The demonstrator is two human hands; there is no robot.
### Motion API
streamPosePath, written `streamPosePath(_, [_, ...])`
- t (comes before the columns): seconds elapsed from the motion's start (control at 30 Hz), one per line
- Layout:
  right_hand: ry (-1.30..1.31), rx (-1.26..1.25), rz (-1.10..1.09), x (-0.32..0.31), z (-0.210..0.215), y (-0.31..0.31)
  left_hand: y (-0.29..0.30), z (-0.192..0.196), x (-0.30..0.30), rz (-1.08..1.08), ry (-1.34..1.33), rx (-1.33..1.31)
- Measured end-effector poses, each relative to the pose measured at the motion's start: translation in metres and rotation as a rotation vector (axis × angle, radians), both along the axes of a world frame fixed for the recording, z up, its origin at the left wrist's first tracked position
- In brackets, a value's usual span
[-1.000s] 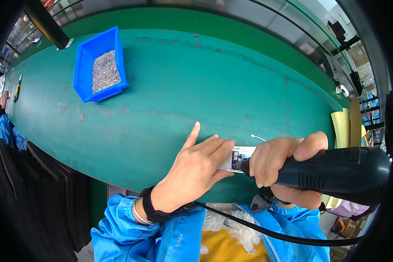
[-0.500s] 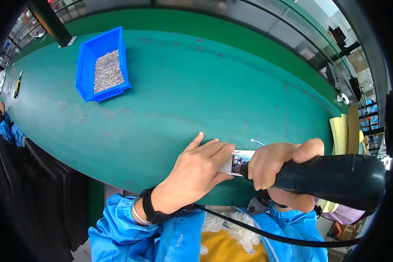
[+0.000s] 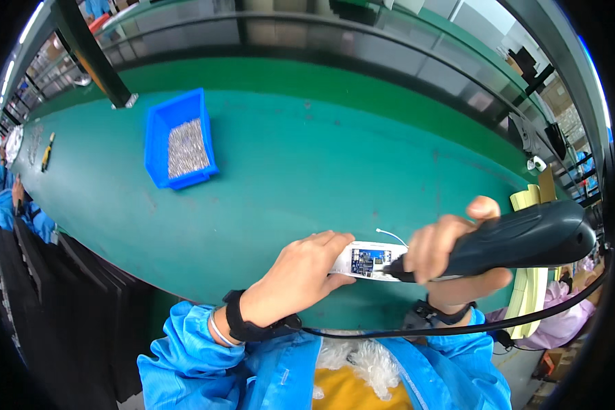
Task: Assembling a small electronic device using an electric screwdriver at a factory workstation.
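My left hand (image 3: 297,272) grips the left end of a narrow white casing (image 3: 344,261), fingers over its far side and thumb on the near side. In the casing sits a blue circuit board (image 3: 369,264). A thin white wire (image 3: 389,234) sticks out beyond its far edge. My right hand (image 3: 436,251), slightly blurred, is wrapped around a black electric screwdriver (image 3: 526,238), held slanting with its handle to the right. The tool's dark nose points left at the board's right part. Whether the tip touches a screw is too small to tell.
On the green table (image 3: 287,178), a blue bin (image 3: 156,143) of small metal screws (image 3: 188,149) stands at the back left. A yellow-and-black tool (image 3: 48,152) lies far left. Yellowish sheets (image 3: 529,294) stand at the right. A black cable (image 3: 403,333) crosses before my body.
The view has tilted up, so the bin sits lower in it. The screwdriver has shifted right relative to the casing, uncovering more of the board. My left hand keeps hold of the casing.
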State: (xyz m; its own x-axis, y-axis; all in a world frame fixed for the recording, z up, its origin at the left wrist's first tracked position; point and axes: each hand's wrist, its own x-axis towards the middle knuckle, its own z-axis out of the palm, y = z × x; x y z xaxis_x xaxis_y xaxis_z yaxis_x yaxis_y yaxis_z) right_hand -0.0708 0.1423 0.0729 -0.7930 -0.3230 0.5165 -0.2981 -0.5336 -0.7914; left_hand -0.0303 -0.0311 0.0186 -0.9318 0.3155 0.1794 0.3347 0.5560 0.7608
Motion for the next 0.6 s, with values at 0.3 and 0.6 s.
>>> streamPosePath(0.3, [-0.005,-0.066,-0.175,-0.015,-0.022,0.051,-0.010,-0.014,-0.219,0.387,0.335,-0.115])
streamPosePath(0.6, [-0.109,-0.045,-0.187,-0.023,-0.033,0.053,-0.030,-0.035,-0.279,0.490,-0.037,-0.292])
